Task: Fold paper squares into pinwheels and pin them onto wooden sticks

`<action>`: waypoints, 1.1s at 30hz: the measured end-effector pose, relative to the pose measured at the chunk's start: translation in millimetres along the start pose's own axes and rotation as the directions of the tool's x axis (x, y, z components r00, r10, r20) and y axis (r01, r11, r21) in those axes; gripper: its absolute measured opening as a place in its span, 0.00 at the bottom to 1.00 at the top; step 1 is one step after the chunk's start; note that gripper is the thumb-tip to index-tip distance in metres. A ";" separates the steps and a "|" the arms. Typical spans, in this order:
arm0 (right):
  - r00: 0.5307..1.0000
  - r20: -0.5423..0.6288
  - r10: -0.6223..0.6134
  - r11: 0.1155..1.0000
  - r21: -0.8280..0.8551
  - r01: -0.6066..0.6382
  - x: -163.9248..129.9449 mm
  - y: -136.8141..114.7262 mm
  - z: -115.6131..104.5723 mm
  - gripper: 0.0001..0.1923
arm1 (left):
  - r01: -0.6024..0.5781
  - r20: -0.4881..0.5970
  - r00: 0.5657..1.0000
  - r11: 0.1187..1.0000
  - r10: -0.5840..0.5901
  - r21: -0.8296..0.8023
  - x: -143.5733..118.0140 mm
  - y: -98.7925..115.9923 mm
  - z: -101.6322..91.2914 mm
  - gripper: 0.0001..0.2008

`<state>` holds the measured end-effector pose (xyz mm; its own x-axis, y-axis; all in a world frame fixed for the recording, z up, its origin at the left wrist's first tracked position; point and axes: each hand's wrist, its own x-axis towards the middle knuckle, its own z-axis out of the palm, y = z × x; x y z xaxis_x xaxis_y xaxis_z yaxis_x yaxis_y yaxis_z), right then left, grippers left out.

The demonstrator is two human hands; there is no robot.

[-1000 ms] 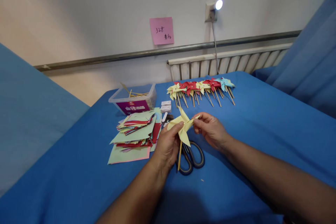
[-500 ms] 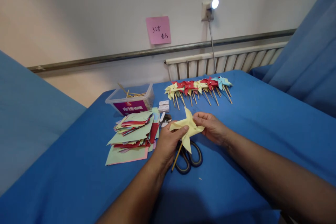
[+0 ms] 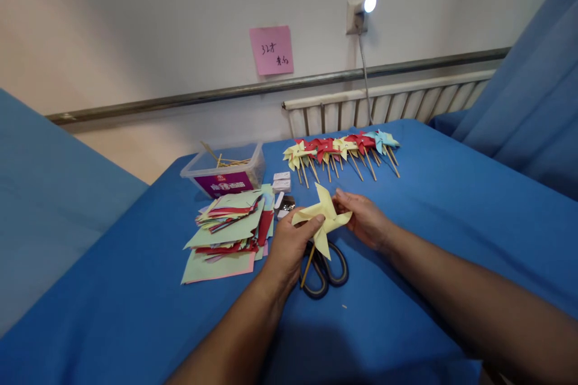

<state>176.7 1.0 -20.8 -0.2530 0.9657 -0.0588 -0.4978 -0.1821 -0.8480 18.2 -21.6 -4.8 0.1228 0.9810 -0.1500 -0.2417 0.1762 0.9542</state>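
A pale yellow paper pinwheel (image 3: 327, 224) on a thin wooden stick (image 3: 307, 266) is held in my left hand (image 3: 289, 240), its thumb pressed on the paper near the hub. My right hand (image 3: 366, 219) is beside the pinwheel's right blade, fingers loosely bent and apart; the blade hides some of the fingertips, and contact cannot be made out. Black-handled scissors (image 3: 338, 275) lie on the blue cloth under the pinwheel, their blades hidden by it and my left hand.
Stacked colored paper (image 3: 226, 239) lies left of my hands. Behind it stands a clear plastic box (image 3: 261, 168) with wooden sticks. Small white boxes (image 3: 282, 183) and an opened small box (image 3: 285, 204) are nearby. Several finished pinwheels (image 3: 325, 147) line the back, near a radiator (image 3: 388, 102).
My right fingers have come off the blade they were pinching and moved slightly back. The pinwheel head has turned a little, and its stick has shifted slightly right and up.
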 end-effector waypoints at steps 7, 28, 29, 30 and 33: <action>0.995 -0.005 -0.099 0.977 -0.192 0.096 -4.0 -0.2 6.0 0.15 | 0.006 -0.068 0.998 0.999 -0.004 0.038 0.6 -0.5 2.5 0.20; 0.981 0.098 0.168 0.983 0.054 -0.173 2.1 -5.3 -10.2 0.13 | 0.009 0.123 0.992 0.998 -0.002 -0.057 -1.6 8.4 2.9 0.21; 0.976 0.117 0.181 0.979 0.069 -0.190 2.2 -6.6 -11.1 0.13 | -0.005 0.152 0.988 0.999 0.013 -0.049 -1.7 8.1 2.8 0.24; 0.973 0.133 0.188 0.977 0.073 -0.199 2.0 -7.5 -11.4 0.13 | -0.013 0.167 0.986 0.999 0.019 -0.038 -1.9 7.6 2.8 0.25; 0.973 0.145 0.181 0.981 0.050 -0.189 -0.2 -8.1 -9.3 0.13 | -0.010 0.145 0.989 1.000 0.010 -0.003 -2.8 5.8 2.8 0.25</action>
<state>188.5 4.0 -18.8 -0.4562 0.8797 -0.1340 -0.4819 -0.3709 -0.7938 19.1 -23.5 1.9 0.2586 0.9607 -0.1009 -0.2456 0.1664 0.9550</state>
